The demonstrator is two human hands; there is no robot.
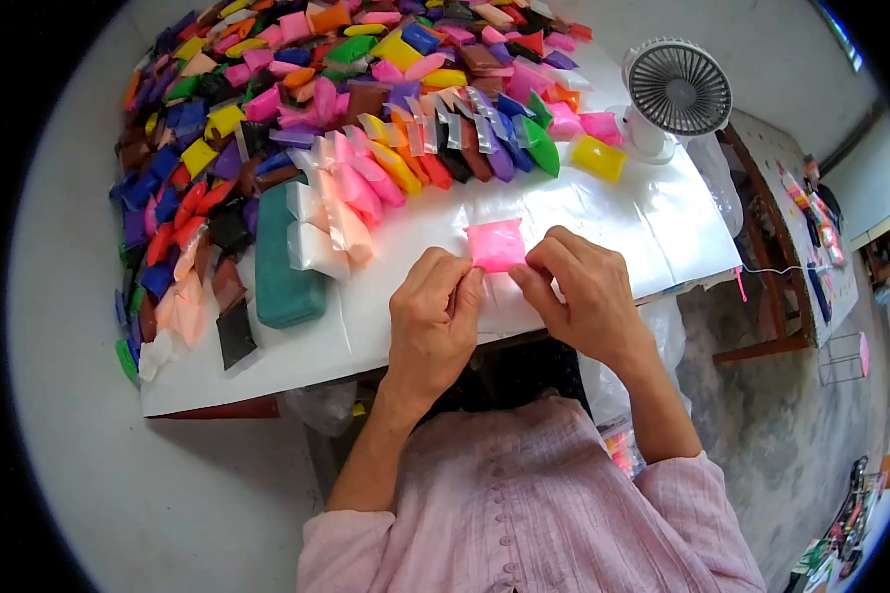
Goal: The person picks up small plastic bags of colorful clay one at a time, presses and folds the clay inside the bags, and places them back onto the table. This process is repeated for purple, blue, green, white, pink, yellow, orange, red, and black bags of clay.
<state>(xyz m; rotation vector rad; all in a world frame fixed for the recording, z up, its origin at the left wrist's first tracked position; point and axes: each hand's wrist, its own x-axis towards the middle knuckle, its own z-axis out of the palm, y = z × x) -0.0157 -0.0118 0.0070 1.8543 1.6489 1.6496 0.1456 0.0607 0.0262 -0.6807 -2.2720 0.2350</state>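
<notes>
A bright pink packet [496, 245] in clear wrapping is held between both hands over the white tabletop, near its front edge. My left hand [437, 306] pinches the packet's lower left corner with thumb and finger. On the right side, my right hand [583, 292] pinches the lower right corner, its fingers curled. Left of the hands lies a green block [289, 259], with white and peach packets [316, 252] leaning against it. Behind the held packet stands a row of packets in several colours [455, 143].
A large heap of coloured packets [297, 59] covers the back and left of the table [386, 331]. A white fan [677, 94] stands at the back right beside a yellow packet [598, 158]. Further right is a wooden-framed table [771, 247].
</notes>
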